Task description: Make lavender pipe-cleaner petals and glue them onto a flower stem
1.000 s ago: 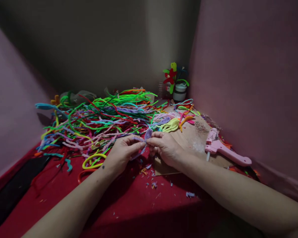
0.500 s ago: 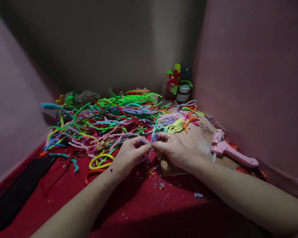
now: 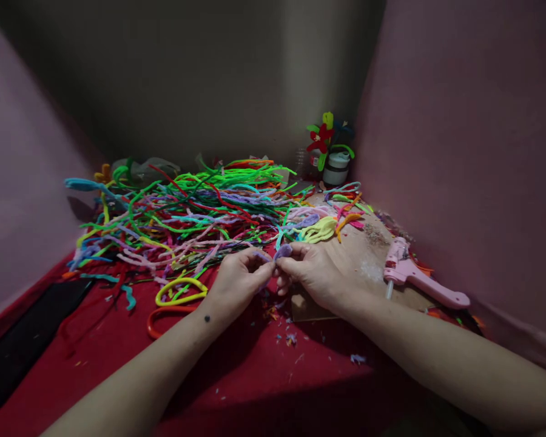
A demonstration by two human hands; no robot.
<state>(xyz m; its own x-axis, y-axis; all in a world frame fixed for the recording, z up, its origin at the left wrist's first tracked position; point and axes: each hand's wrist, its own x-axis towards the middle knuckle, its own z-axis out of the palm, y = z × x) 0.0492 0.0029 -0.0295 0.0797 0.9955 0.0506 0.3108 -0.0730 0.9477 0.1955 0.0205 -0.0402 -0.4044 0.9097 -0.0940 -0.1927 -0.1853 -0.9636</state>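
Observation:
A purple pipe cleaner (image 3: 283, 250) is pinched between my two hands, bent into a small loop near the fingertips. My left hand (image 3: 239, 276) is closed on one part of it, thumb against forefinger. Close beside it, my right hand (image 3: 313, 273) pinches the looped part from the other side. Parts of the pipe cleaner are hidden behind the fingers. Just past the hands lies a big heap of pipe cleaners (image 3: 200, 206) in many colours. Scissors with yellow and red handles (image 3: 182, 291) lie by my left wrist.
On the right, a pink glue gun (image 3: 425, 279) rests on a brown board (image 3: 350, 249). Pipe-cleaner flowers (image 3: 321, 139) stand by a lidded cup (image 3: 337, 169) at the back. A black flat object (image 3: 31, 340) lies left on the red cloth (image 3: 236, 388), with purple scraps (image 3: 358, 359) nearer me.
Both hands stay together on the purple pipe cleaner, whose loop now tilts lower to the right. The view has shifted slightly.

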